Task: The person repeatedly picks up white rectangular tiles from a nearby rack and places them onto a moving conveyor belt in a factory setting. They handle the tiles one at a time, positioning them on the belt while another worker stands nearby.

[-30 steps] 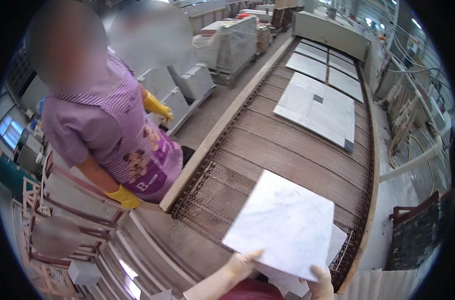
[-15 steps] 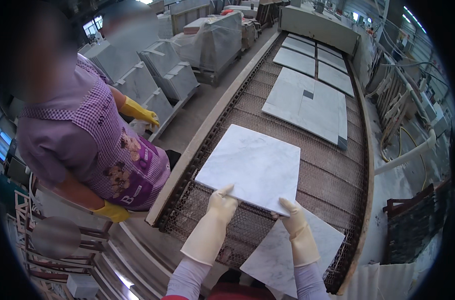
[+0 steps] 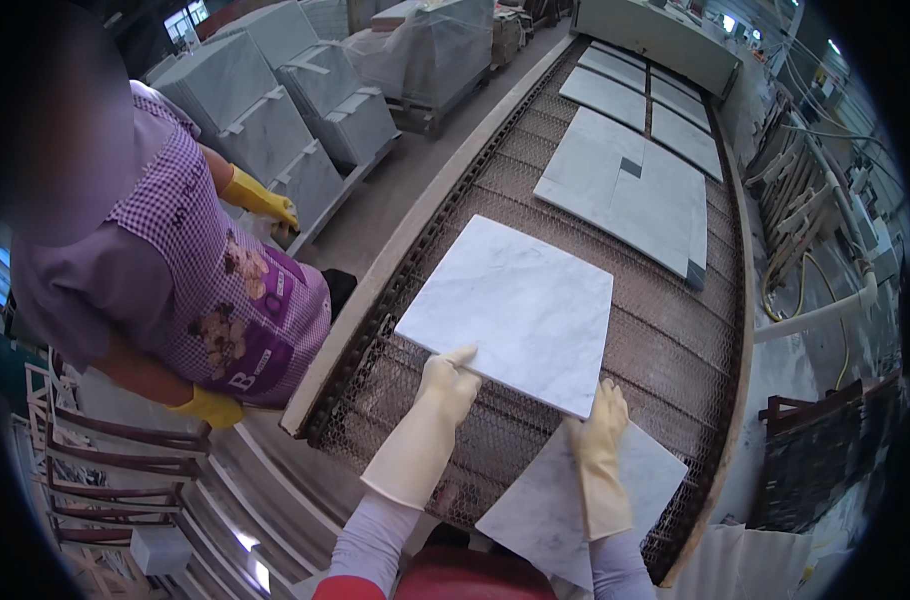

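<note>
A white, grey-veined marble tile lies over the mesh conveyor in front of me. My left hand, in a cream rubber glove, grips its near edge, thumb on top and the other fingers mostly hidden. At the near right corner, my gloved right hand holds the tile with its thumb at the near edge and fingers along the right side. Beneath my right forearm, a second marble tile rests at the conveyor's near end, partly covered by that arm.
Farther along the conveyor lie several pale tiles, some pieced together with small dark grey strips. A person in a purple checked apron and yellow gloves stands at the left. Behind them, stone slabs stand stacked. Pipes run along the right.
My right hand has shifted from the tile's near edge round to its right corner. The held tile appears slightly farther forward. My view has tilted a little.
</note>
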`<state>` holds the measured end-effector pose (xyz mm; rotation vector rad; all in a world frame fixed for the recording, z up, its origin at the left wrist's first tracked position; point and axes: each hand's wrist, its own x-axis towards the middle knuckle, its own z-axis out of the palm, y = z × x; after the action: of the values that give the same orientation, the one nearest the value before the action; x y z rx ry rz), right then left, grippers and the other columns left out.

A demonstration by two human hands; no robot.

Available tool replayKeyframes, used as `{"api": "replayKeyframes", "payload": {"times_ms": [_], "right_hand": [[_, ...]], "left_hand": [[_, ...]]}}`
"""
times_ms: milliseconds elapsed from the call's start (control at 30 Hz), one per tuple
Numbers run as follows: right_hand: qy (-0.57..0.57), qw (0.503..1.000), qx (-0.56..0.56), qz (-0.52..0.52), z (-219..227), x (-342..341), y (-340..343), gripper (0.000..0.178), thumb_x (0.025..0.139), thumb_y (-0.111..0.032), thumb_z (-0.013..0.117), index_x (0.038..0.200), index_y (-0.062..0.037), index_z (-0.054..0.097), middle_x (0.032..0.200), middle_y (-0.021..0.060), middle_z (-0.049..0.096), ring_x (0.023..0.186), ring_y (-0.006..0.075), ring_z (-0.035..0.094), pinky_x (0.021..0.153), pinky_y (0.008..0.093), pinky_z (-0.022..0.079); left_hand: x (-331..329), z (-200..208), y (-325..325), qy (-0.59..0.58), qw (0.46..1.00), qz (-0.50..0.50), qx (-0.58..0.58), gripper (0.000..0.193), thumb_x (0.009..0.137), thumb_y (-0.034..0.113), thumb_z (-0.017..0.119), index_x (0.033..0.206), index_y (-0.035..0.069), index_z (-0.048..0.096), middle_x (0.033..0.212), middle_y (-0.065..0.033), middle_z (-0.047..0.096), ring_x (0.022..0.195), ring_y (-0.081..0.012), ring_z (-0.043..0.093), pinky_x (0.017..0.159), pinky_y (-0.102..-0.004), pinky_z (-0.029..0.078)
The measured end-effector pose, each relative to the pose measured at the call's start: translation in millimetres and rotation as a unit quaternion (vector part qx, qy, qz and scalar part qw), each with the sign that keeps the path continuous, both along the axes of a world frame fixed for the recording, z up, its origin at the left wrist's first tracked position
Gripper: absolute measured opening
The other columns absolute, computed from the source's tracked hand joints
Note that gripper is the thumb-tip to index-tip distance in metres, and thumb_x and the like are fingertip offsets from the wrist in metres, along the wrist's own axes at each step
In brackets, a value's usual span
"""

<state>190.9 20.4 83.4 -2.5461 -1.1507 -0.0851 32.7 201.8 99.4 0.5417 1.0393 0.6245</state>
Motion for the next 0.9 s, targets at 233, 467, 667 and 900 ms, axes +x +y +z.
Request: {"api": "replayKeyframes", "payload": {"times_ms": [233,467,667,900], "right_hand": [[0.017,0.999,-0.041,0.007,-4.1,3.8,20.9,0.041,0.066,-0.023,0.078,0.097,-0.0012,0.066,0.111,0.0229,0.063,0.104,0.0354,0.059,0.088,0.0436,0.042],[-0.005,0.998,-0.013,0.062,-9.0,-9.5,1.1,0.065,0.064,-0.028,0.079,0.117,0.0024,0.056,0.097,0.0155,0.063,0.091,0.0316,0.06,0.08,0.043,0.043],[-0.035,0.997,-0.015,0.071,-12.6,-13.4,-12.7,0.073,0.065,-0.029,0.08,0.124,0.0052,0.054,0.101,0.0168,0.064,0.094,0.0316,0.061,0.081,0.0432,0.044],[-0.011,0.996,-0.063,0.054,-17.0,-14.0,-10.3,0.075,0.07,-0.033,0.078,0.13,0.0038,0.051,0.111,0.0168,0.063,0.102,0.0305,0.06,0.092,0.0428,0.042]], "left_hand": [[7.7,-17.1,7.7,-0.2,0.936,0.18,-0.226,0.039,0.094,0.006,0.053,0.128,-0.01,0.044,0.131,-0.0216,0.049,0.123,-0.0349,0.049,0.11,-0.0457,0.038],[0.5,-42.9,20.1,-0.146,0.968,0.148,-0.141,0.033,0.095,0.009,0.052,0.123,-0.009,0.053,0.13,-0.0203,0.054,0.122,-0.03,0.051,0.104,-0.0432,0.044],[-3.7,-7.3,11.6,-0.149,0.959,0.151,-0.189,0.056,0.101,0.033,0.041,0.145,0.0,0.032,0.153,-0.017,0.032,0.143,-0.0336,0.028,0.117,-0.0532,0.023],[-11.9,-7.0,2.3,-0.153,0.965,0.167,-0.13,0.06,0.1,0.026,0.043,0.149,0.0,0.021,0.153,-0.0195,0.028,0.144,-0.0345,0.025,0.117,-0.0563,0.022]]}}
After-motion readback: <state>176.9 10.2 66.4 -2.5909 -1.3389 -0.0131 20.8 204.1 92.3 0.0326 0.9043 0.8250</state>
